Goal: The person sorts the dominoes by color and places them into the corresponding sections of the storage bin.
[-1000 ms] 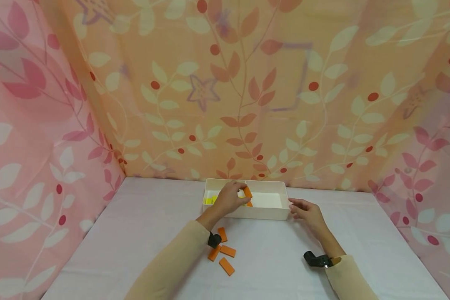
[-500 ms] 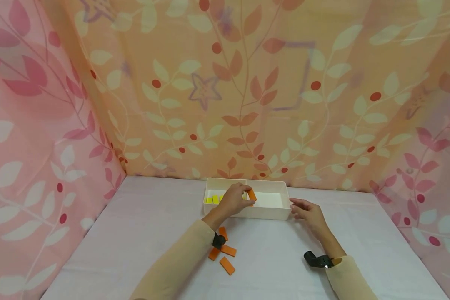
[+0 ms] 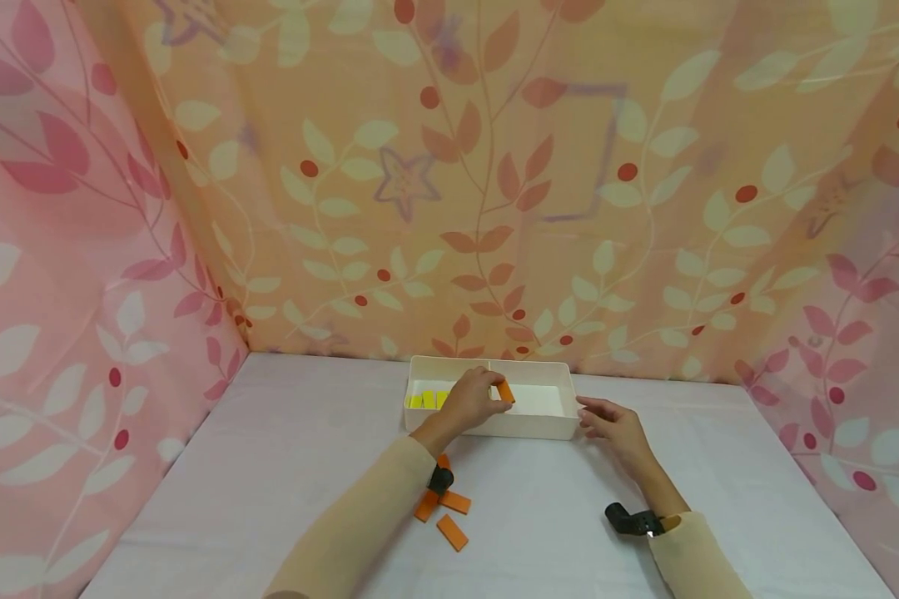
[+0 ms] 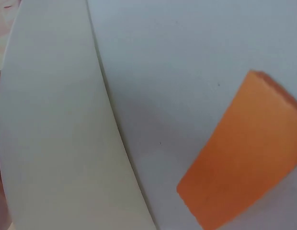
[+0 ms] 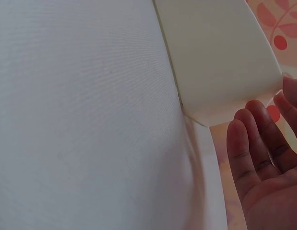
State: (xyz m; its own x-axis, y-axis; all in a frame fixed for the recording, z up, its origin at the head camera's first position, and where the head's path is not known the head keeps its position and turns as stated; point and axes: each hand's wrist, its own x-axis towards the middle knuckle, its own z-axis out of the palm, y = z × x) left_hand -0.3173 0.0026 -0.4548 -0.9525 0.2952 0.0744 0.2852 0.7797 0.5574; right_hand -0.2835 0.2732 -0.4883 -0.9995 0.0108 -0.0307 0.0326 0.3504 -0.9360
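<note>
Across the far part of the table stands a white box [image 3: 524, 426] with a divider into two compartments. My left hand [image 3: 468, 403] reaches over its front wall and pinches an orange tile [image 3: 505, 392] between thumb and fingers, tilted above the right compartment near the divider. Yellow tiles [image 3: 429, 400] stand in the left compartment, partly hidden by that hand. At the box's right end, my right hand [image 3: 618, 433] rests its fingertips against the corner; in the right wrist view, its fingers [image 5: 239, 143] are loosely extended beside the wall.
Several loose orange tiles [image 3: 452, 532] lie on the white tablecloth [image 3: 539, 516] in front of the box, one partly hidden under my left wrist. One large orange tile [image 4: 244, 153] shows in the left wrist view. A patterned curtain [image 3: 345, 208] rises close behind the box.
My left hand has moved slightly right, carrying the orange tile from by the divider over the right compartment. More yellow tiles show behind it. My right hand stays at the box corner.
</note>
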